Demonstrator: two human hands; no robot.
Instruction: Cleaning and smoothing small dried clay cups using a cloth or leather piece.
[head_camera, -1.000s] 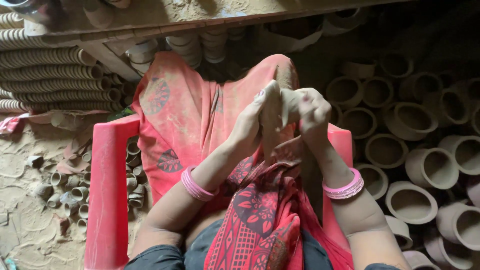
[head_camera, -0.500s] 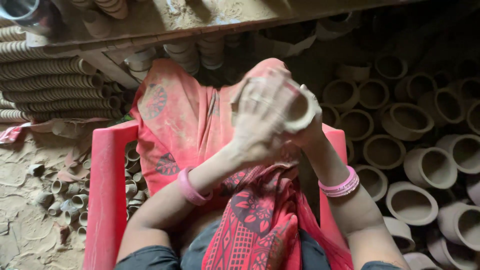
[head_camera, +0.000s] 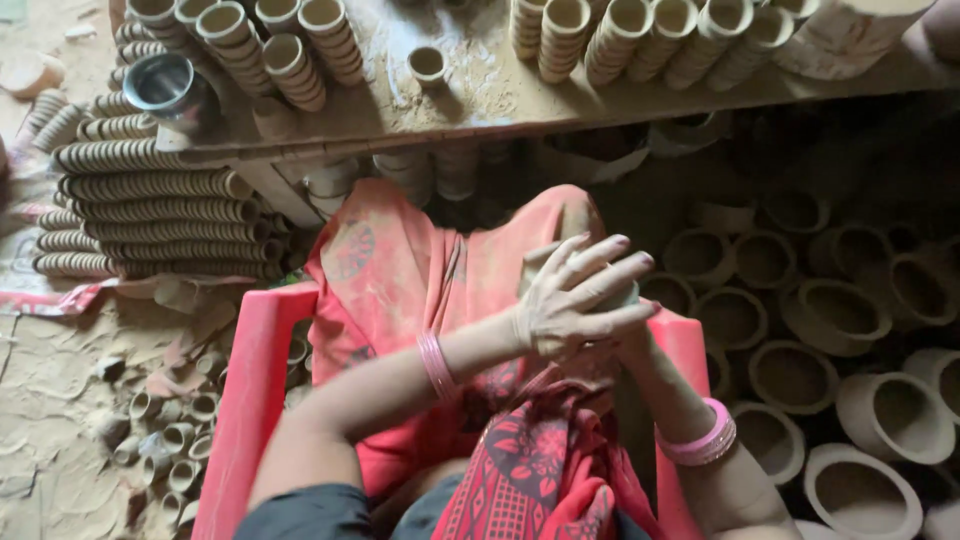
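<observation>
Both hands cupped tight round a small pale unfired clay cup (head_camera: 628, 296) held over the lap: left hand (head_camera: 570, 300) on top w/ fingers spread, right hand (head_camera: 620, 345) under it, mostly hidden. Cup's mouth direction can't be told. Person sits in a red plastic chair (head_camera: 245, 400), pink bangles on both wrists. Larger empty clay pots (head_camera: 790, 375) lie on the floor at right. Stacked small clay cups (head_camera: 290, 50) and a steel tumbler (head_camera: 165, 85) sit along the dusty worktop (head_camera: 480, 95), near its front edge.

Left hand (head_camera: 570, 300) laid over right hand (head_camera: 625, 335), fingers (head_camera: 600, 270) spread and pointing right, forearms bent, converging above lap, wrists close together beneath.
</observation>
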